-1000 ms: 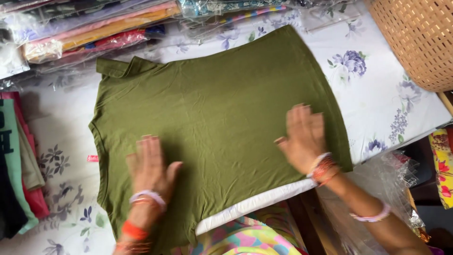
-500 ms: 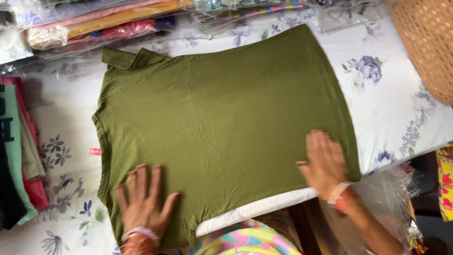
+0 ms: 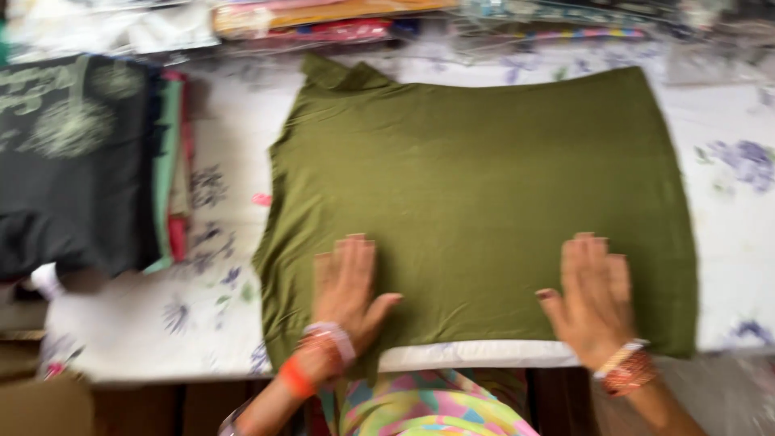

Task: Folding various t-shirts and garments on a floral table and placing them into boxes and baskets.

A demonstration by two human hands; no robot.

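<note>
Two hands lie flat, palms down, fingers straight and close together, gripping nothing; left hand [image 3: 345,284] at lower centre of the frame, right hand [image 3: 589,295] at lower right, both pressing the near part of the olive-green shirt [image 3: 476,194]. Bangles [image 3: 323,351] circle the left wrist, and the right wrist too.

Change since a moment earlier: the left hand has slid inward from the shirt's left border, the hands now level with each other; the cloth reads smoother, so the flattening seems well along.

Shirt: spread across the frame's middle on the white floral sheet [image 3: 743,210]; its near hem overhangs the table's front edge at lower centre.

Edges and room: stack of folded garments [image 3: 81,161] at left, just apart from the shirt's sleeve side; plastic-wrapped packets [image 3: 323,20] along the top edge; bare sheet at right and lower left gives open room.
</note>
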